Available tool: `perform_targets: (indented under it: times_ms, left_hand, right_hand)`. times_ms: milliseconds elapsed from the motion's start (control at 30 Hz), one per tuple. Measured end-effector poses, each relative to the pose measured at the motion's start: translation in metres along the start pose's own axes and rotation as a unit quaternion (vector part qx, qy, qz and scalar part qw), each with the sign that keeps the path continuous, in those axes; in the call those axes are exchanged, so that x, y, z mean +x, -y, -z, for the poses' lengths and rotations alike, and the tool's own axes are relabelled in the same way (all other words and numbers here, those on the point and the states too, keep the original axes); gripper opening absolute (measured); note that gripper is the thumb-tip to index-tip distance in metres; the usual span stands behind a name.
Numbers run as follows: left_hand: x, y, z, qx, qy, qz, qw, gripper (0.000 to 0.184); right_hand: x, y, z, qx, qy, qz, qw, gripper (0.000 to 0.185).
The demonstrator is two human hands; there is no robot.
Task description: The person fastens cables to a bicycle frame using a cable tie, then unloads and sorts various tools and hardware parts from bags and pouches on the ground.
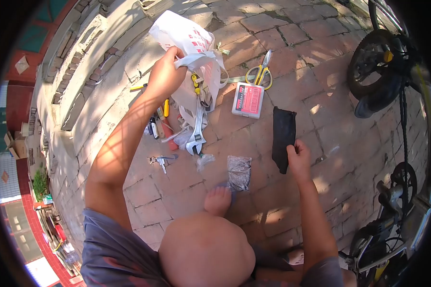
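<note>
My left hand (pixel 170 71) is closed on the rim of a white plastic bag (pixel 184 36) with red print. Below the bag's mouth lie an adjustable wrench (pixel 197 129), a yellow-handled tool (pixel 195 85) and other tools, partly hidden by my arm and the bag. My right hand (pixel 299 160) pinches the lower edge of a flat black cloth pouch (pixel 283 136). Left of the pouch are a clear-lidded box with a red label (pixel 248 99) and yellow-handled scissors (pixel 261 74). A small clear packet of dark bits (pixel 239 172) lies near my foot.
A bicycle or scooter wheel (pixel 376 64) stands at the right, with more frame and pedal parts (pixel 397 196) below it. Stone steps (pixel 81 71) rise at the left. Keys or small metal pieces (pixel 163 161) lie on the brick paving (pixel 143 191).
</note>
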State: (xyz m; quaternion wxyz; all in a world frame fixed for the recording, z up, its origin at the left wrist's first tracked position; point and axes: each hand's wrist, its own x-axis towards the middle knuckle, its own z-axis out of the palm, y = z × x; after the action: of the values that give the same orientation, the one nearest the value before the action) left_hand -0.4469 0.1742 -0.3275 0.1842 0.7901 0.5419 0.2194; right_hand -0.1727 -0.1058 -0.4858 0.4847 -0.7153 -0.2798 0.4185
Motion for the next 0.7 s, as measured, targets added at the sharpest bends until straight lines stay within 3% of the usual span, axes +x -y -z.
perform_targets:
  times_ms: [100, 133, 200, 333, 567, 667, 700]
  left_hand:
    - [0.014, 0.015, -0.005, 0.037, -0.035, -0.025, 0.998, 0.021]
    - [0.020, 0.019, -0.007, 0.024, -0.040, 0.008, 0.999, 0.023]
    - [0.024, 0.018, -0.009, -0.003, -0.046, 0.077, 0.996, 0.026]
    - [0.024, 0.022, -0.022, -0.016, -0.038, 0.038, 0.998, 0.030]
    - [0.017, 0.017, -0.013, 0.021, -0.006, 0.094, 0.995, 0.033]
    - [-0.004, 0.015, -0.014, -0.008, -0.058, 0.053, 0.997, 0.042]
    - [-0.020, 0.003, -0.011, 0.033, -0.114, -0.013, 0.993, 0.048]
  right_hand:
    - [0.002, 0.001, 0.006, -0.063, -0.022, 0.015, 0.998, 0.015]
    - [0.003, 0.004, 0.007, -0.087, -0.032, 0.019, 0.996, 0.015]
    - [0.005, 0.001, 0.010, -0.039, -0.033, -0.007, 0.999, 0.015]
    - [0.012, -0.016, 0.015, 0.002, -0.042, 0.001, 0.999, 0.015]
    - [0.020, -0.023, 0.032, -0.066, -0.070, -0.030, 0.995, 0.021]
    - [0.024, -0.039, 0.038, -0.102, -0.088, -0.018, 0.991, 0.021]
    - [0.025, -0.044, 0.039, -0.102, -0.087, -0.019, 0.991, 0.022]
